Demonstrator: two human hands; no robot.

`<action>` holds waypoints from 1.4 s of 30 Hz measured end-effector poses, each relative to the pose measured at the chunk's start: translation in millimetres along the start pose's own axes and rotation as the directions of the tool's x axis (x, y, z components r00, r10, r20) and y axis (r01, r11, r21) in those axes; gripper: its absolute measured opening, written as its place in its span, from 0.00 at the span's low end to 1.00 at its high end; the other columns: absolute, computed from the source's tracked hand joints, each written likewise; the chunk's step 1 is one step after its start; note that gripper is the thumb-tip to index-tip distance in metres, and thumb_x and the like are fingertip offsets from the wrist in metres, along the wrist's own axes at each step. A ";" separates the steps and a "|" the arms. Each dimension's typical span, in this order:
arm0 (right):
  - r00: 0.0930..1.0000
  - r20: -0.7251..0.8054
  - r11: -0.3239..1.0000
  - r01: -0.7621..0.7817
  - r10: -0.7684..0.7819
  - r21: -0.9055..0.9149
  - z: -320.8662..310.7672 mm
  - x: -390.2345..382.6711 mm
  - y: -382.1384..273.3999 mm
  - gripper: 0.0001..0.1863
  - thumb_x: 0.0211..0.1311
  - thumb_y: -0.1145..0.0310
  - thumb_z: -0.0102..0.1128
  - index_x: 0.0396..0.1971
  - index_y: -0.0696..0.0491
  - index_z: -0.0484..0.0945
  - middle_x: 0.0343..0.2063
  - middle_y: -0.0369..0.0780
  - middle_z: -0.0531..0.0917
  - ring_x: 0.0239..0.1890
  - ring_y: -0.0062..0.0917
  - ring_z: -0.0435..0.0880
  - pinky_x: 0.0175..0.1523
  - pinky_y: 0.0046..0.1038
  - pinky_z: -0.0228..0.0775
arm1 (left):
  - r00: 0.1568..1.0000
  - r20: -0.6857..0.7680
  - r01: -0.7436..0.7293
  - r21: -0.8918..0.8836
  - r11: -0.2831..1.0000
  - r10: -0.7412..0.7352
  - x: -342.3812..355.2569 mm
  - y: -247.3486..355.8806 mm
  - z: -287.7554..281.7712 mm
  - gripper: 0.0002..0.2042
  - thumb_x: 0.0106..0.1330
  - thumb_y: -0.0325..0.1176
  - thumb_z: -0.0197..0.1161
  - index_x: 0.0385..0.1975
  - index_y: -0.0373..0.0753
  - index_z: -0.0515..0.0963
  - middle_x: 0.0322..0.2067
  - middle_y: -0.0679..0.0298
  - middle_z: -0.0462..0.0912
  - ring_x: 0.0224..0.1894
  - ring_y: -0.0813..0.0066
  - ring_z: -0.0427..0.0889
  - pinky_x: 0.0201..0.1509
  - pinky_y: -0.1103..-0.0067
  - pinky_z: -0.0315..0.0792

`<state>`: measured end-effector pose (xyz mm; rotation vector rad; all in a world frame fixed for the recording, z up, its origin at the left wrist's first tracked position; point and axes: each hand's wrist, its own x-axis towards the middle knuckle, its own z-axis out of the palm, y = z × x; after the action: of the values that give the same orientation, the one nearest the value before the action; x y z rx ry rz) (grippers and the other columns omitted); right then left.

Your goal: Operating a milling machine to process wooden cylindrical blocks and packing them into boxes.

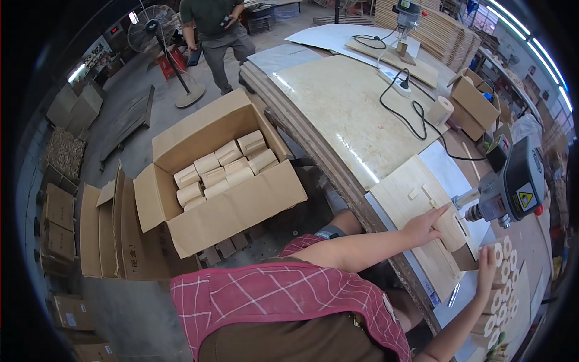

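My left hand (pixel 424 228) grips the near-left side of a pale wooden cylinder (pixel 450 234), index finger stretched along it and thumb lower down. The cylinder has a dark slot and rests on a flat plywood board (pixel 398 184) with small wooden blocks fixed to it. Just above the piece is the chuck of a grey drill press (pixel 514 188). My right hand (pixel 486 273) is raised beside a stack of hollow wooden cylinders (pixel 504 282), fingers fairly straight and apart. Nothing shows in it, though its palm side is partly hidden.
A cardboard box (pixel 235 216) of slotted wooden cylinders stands left of the table (pixel 338 108). Black cable (pixel 386 102) runs from a power strip (pixel 395 83) to the drill. Behind are a second drill (pixel 408 18), a carton (pixel 473 108), a floor fan (pixel 172 60) and a standing person (pixel 214 27).
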<state>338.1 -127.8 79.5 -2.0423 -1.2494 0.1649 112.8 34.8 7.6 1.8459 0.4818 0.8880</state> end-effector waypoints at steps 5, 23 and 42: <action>0.981 0.118 0.973 -0.173 0.155 0.153 27.5 -22.7 -14.2 0.18 0.55 0.64 0.58 0.41 0.60 0.71 0.33 0.36 0.75 0.38 0.17 0.70 0.45 0.20 0.61 | 1.000 0.005 -0.014 -0.001 1.000 0.014 0.3 -3.9 4.0 0.40 0.49 0.34 0.64 0.62 0.41 0.49 0.51 0.49 0.66 0.52 0.53 0.67 0.53 0.71 0.64; 0.990 -0.137 0.999 -0.045 0.045 -0.002 46.1 -27.0 8.7 0.19 0.41 0.75 0.64 0.38 0.59 0.72 0.34 0.43 0.76 0.38 0.31 0.74 0.45 0.27 0.65 | 0.999 -0.026 -0.041 -0.009 0.999 0.041 -1.1 -7.2 4.2 0.39 0.47 0.33 0.66 0.60 0.40 0.53 0.48 0.52 0.67 0.49 0.56 0.69 0.51 0.73 0.65; 0.980 -0.171 0.995 -0.095 0.097 0.019 42.7 -31.8 -18.5 0.18 0.40 0.75 0.65 0.36 0.55 0.73 0.32 0.40 0.74 0.37 0.29 0.73 0.44 0.26 0.64 | 0.976 -0.167 0.121 -0.117 0.986 -0.140 9.8 -15.7 -77.7 0.17 0.54 0.29 0.61 0.45 0.40 0.73 0.26 0.73 0.75 0.17 0.89 0.63 0.22 0.88 0.62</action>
<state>288.8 -127.0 52.2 -2.0617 -1.0426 0.0389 61.4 95.5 15.7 1.6284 0.6455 0.9711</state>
